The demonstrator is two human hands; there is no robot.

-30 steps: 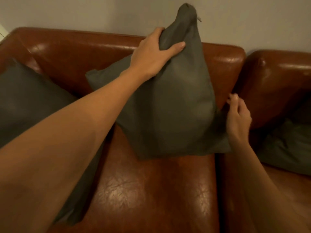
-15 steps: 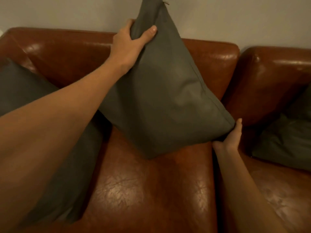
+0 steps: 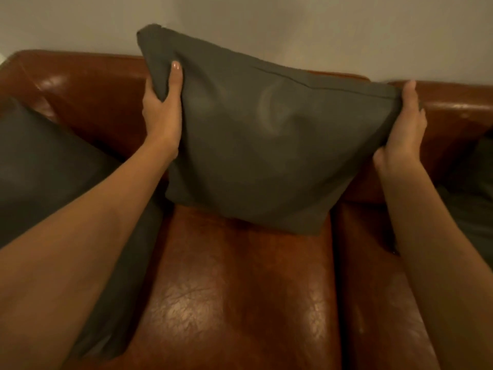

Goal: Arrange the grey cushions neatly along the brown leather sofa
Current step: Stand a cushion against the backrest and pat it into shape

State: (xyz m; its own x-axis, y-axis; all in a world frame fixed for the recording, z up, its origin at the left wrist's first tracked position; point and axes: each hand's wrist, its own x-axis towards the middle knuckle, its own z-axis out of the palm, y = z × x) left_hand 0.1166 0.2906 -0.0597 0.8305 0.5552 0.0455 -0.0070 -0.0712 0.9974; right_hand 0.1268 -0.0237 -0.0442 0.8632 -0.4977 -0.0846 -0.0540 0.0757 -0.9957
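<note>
A grey cushion stands against the backrest of the brown leather sofa, over the middle seat, its top edge tilted down to the right. My left hand grips its upper left edge, thumb on the front. My right hand holds its upper right corner. A second grey cushion leans at the left end, partly behind my left forearm. A third grey cushion lies at the right, mostly cut off by the frame edge.
A plain pale wall rises right behind the sofa back. The seat in front of the held cushion shows bare shiny leather. A seam gap divides the middle seat from the right one.
The cushion has turned from standing on a corner to nearly square. My right hand rose from its lower right corner to the upper right corner. My left hand slid down its left edge.
</note>
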